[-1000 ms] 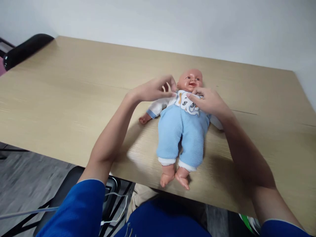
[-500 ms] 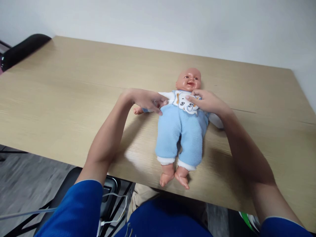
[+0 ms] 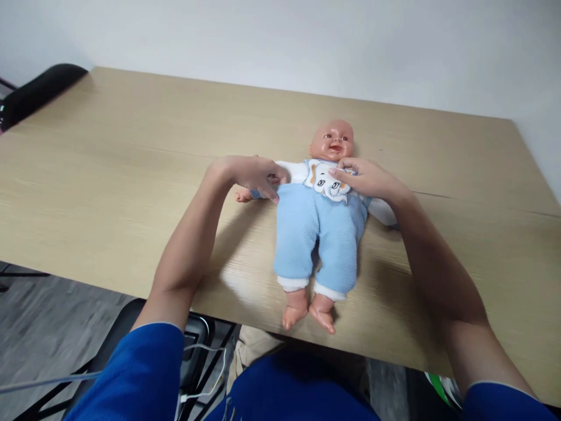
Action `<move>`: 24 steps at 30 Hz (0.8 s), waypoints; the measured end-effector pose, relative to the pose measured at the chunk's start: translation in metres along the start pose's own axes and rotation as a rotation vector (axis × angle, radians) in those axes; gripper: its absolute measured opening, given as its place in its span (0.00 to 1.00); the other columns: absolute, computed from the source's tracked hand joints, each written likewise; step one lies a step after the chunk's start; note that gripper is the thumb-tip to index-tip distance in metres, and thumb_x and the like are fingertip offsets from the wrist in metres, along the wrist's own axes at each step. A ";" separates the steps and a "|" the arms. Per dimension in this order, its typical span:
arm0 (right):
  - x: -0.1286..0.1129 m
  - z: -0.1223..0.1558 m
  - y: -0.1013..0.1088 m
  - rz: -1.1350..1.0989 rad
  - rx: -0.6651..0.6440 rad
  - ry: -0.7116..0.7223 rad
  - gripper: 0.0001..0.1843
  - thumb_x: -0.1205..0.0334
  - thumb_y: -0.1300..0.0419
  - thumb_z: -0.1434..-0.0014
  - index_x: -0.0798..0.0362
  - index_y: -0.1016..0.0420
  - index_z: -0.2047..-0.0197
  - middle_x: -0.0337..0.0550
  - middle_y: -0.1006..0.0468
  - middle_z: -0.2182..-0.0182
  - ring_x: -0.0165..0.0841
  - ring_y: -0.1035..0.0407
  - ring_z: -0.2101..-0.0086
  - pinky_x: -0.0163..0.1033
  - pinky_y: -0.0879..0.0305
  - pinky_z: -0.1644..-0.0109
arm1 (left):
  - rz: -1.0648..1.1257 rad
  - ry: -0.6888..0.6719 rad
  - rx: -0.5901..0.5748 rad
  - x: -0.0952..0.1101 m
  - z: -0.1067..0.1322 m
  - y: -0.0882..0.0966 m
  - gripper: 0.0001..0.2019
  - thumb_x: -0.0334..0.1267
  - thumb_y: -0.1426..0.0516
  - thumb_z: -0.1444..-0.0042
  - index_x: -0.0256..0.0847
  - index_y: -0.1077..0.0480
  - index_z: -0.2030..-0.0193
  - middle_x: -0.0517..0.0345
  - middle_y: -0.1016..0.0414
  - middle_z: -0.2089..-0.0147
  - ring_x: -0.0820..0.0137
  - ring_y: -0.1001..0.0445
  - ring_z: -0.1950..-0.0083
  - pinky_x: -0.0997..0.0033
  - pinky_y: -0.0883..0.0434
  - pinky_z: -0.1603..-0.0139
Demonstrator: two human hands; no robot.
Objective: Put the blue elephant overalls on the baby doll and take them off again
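Observation:
A baby doll (image 3: 332, 139) lies face up on the table, head toward the wall and bare feet toward me. It wears light blue fleece overalls (image 3: 298, 234) with a white animal-face bib and a white-sleeved top. At the waist edge on the doll's left-of-picture side, my left hand (image 3: 256, 175) pinches the blue cloth between thumb and curled fingers. My right hand (image 3: 370, 178) rests on the upper chest, its thumb and forefinger closed at the edge of the bib (image 3: 326, 181) just below the chin. The doll's far-right forearm is partly hidden behind my right arm.
The wooden table (image 3: 153, 128) reaches back to a white wall (image 3: 280, 47). A black chair back (image 3: 48, 88) stands at the far left. Below the near edge are a dark chair seat with a black case (image 3: 199, 339) and a white cable (image 3: 219, 368).
My left hand has shifted slightly to the left, and the edge of the overalls beside it is drawn outward. My right hand stays at the bib. The view has moved a little.

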State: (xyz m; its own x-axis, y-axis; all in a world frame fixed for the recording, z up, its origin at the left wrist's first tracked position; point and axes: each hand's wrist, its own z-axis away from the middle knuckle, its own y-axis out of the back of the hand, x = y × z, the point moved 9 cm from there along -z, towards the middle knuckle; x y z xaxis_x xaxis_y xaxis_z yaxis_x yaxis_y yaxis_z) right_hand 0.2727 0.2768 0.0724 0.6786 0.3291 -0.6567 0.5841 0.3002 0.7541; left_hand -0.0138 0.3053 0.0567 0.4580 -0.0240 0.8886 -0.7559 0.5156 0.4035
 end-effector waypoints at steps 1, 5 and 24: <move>0.000 0.000 0.000 -0.004 0.001 0.000 0.36 0.18 0.33 0.27 0.45 0.24 0.63 0.45 0.15 0.62 0.46 0.23 0.58 0.50 0.30 0.51 | -0.006 -0.018 0.025 0.000 -0.001 0.003 0.16 0.19 0.24 0.55 0.45 0.17 0.67 0.63 0.30 0.74 0.51 0.15 0.53 0.62 0.30 0.39; -0.003 0.002 0.001 -0.004 0.009 0.007 0.38 0.17 0.34 0.27 0.44 0.26 0.64 0.45 0.17 0.63 0.46 0.25 0.59 0.50 0.31 0.51 | -0.310 -0.049 -0.027 0.005 -0.003 -0.012 0.15 0.23 0.23 0.56 0.48 0.14 0.68 0.60 0.26 0.71 0.53 0.20 0.55 0.62 0.33 0.44; -0.006 0.003 -0.004 0.056 0.054 0.009 0.34 0.21 0.37 0.26 0.44 0.30 0.64 0.45 0.19 0.64 0.46 0.26 0.59 0.49 0.35 0.52 | -0.352 -0.047 -0.387 0.021 0.020 -0.063 0.12 0.37 0.30 0.52 0.46 0.18 0.58 0.56 0.12 0.61 0.59 0.17 0.60 0.68 0.24 0.58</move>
State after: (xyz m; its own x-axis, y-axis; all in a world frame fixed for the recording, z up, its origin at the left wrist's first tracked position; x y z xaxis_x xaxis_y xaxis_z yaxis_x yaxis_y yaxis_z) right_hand 0.2682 0.2710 0.0734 0.7068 0.3519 -0.6137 0.5689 0.2329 0.7888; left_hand 0.0339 0.2550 0.0541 0.6249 -0.2866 0.7262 -0.3279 0.7478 0.5773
